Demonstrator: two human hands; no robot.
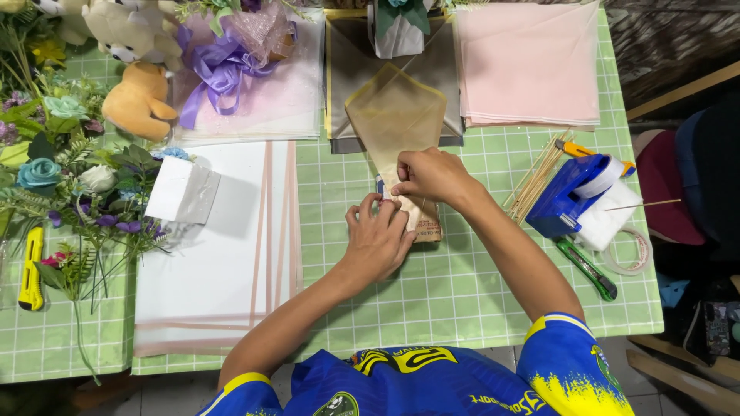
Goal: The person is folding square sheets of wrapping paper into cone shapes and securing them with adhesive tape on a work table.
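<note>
Head view: both hands pinch the mesh cone [396,123]'s base; right hand [432,176] nearer, cone pointing twelve o'clock; left hand [376,240] below.

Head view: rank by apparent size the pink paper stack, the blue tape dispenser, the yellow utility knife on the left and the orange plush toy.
1. Pink paper stack, clearly largest.
2. Blue tape dispenser and orange plush toy: they look about alike, so I won't rank them.
3. Yellow utility knife, smallest.
</note>
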